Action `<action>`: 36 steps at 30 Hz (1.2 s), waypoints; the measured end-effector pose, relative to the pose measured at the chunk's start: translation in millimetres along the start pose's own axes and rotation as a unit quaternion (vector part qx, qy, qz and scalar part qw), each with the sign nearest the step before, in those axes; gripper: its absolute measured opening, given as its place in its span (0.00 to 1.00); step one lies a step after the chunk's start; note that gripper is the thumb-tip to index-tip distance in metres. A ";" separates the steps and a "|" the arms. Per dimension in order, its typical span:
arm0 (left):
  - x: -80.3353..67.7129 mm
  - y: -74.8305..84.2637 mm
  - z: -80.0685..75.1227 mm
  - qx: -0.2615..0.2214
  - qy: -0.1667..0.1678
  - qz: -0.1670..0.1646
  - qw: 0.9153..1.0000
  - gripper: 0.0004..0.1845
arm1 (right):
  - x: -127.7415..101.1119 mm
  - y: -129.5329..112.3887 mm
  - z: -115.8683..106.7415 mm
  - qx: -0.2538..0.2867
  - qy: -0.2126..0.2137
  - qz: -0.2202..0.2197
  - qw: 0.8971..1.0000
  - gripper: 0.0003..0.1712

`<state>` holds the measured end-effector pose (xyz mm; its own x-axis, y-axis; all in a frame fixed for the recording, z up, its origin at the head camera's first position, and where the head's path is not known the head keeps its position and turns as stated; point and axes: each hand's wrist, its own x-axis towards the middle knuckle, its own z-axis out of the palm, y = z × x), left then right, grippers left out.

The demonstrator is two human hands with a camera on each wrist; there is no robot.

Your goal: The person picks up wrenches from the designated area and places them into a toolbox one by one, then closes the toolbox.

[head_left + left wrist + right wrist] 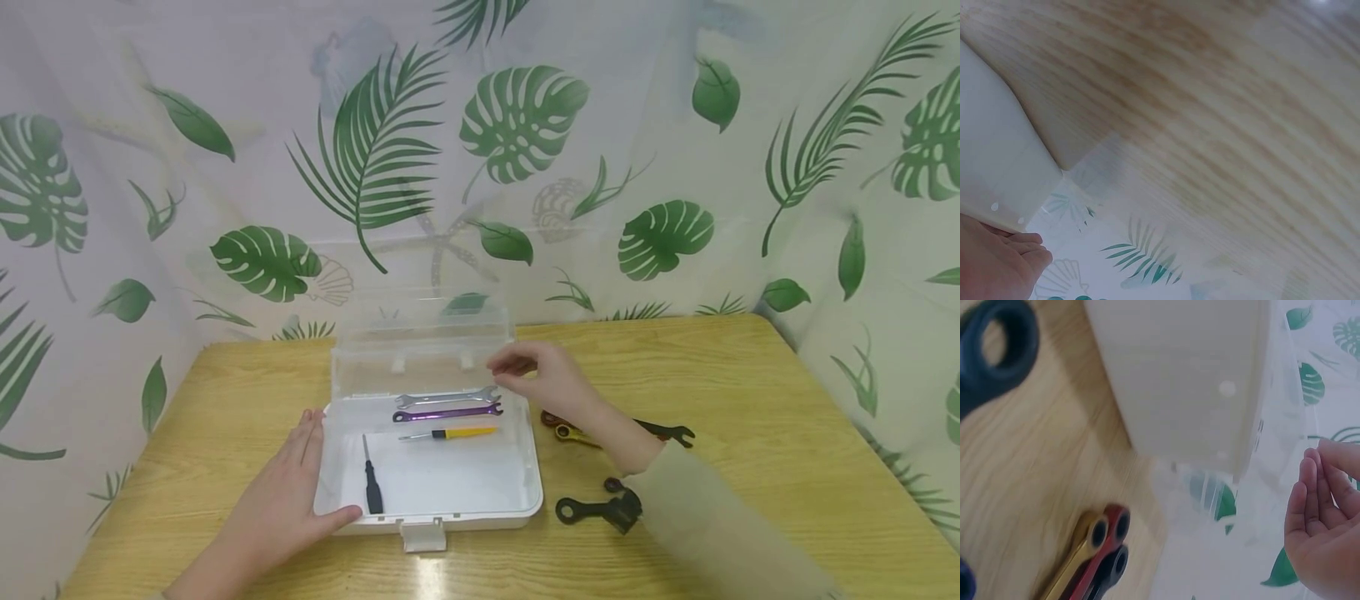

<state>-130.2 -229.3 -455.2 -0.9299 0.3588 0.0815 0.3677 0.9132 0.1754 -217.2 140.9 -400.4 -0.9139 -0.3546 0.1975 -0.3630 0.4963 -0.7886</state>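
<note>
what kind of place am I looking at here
Probably a small tabletop workstation set up for sorting tools, not a real workshop. A wooden table is walled in by a leaf-print curtain, and an open clear plastic box holds wrenches and screwdrivers, with more wrenches lying beside it.

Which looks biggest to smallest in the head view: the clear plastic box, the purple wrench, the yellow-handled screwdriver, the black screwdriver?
1. Clear plastic box, by far.
2. Purple wrench.
3. Yellow-handled screwdriver, slightly shorter.
4. Black screwdriver, though it points toward the camera, so foreshortening may shrink it.
</note>
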 end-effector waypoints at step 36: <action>-0.2 2.9 -0.1 0.001 -0.008 -0.010 1.000 0.69 | -68.4 88.8 -71.1 -0.034 0.063 0.131 0.989 0.14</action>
<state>-128.9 -226.7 -454.6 -0.9370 0.3437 0.0625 0.3493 0.9204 0.1755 -199.8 265.6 -442.5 -0.9919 -0.1076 0.0669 -0.1191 0.6123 -0.7816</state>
